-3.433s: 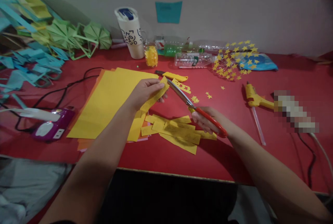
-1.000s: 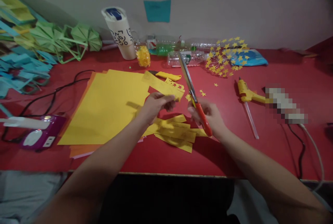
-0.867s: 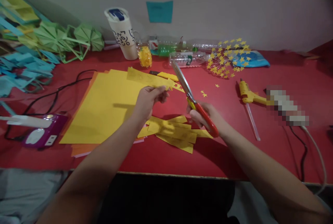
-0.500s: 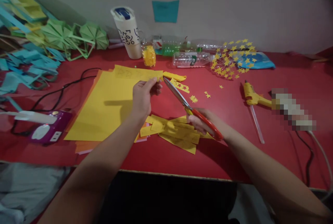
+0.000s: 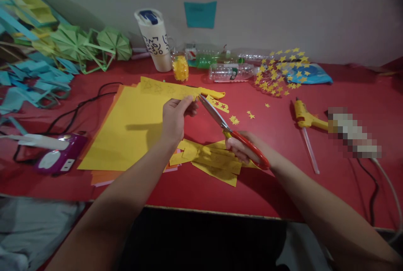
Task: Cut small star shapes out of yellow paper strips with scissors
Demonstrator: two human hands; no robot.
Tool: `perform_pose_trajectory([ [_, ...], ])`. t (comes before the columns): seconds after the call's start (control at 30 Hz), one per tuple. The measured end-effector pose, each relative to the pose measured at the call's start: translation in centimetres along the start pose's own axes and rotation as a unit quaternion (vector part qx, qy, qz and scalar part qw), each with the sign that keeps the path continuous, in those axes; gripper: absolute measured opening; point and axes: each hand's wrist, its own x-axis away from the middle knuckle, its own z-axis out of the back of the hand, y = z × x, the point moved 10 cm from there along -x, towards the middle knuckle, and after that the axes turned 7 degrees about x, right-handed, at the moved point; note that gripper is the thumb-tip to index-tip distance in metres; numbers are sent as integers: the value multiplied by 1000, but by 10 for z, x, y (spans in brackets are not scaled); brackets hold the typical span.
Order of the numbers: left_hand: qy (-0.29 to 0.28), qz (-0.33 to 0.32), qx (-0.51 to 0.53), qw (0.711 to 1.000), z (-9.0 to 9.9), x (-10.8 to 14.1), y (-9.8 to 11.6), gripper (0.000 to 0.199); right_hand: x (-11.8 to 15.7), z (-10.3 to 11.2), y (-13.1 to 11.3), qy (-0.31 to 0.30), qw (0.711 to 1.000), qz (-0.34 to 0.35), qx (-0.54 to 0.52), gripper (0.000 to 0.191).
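Note:
Pinched between the thumb and fingers of my left hand (image 5: 176, 118) is the right end of a yellow paper strip (image 5: 166, 88) with star outlines drawn along it. My right hand (image 5: 241, 147) is closed around the red handles of a pair of scissors (image 5: 222, 122). The blade tips are at the strip's right end, close to my left fingertips; whether they are in the paper is too small to tell. Yellow paper strips (image 5: 217, 162) lie in a loose pile below the scissors. Cut-out stars (image 5: 234, 120) and a strip with star-shaped holes (image 5: 220, 105) rest beyond them.
Yellow sheets (image 5: 122, 136) lie stacked on the red table (image 5: 252, 195). To the right is a yellow glue gun (image 5: 304, 115); a purple power adapter (image 5: 61, 153) sits left with cables. A tumbler (image 5: 154, 42), plastic bottles (image 5: 231, 71) and a star-covered clear object (image 5: 273, 74) stand or lie along the wall.
My left hand and the strip's held end have shifted slightly right and down, and the strip slopes a little more. The scissors have barely moved, their tips a touch lower.

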Motion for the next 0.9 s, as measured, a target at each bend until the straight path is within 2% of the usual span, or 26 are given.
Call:
perform_pose_trajectory([
  [0.57,-51,10,32,998,-11,3,-3,18,-3,-3,5,6,1000,17,-13,59],
  [0.9,-76,11,50,996,-16,6,-6,16,0,-8,-1,-16,999,17,-27,52],
])
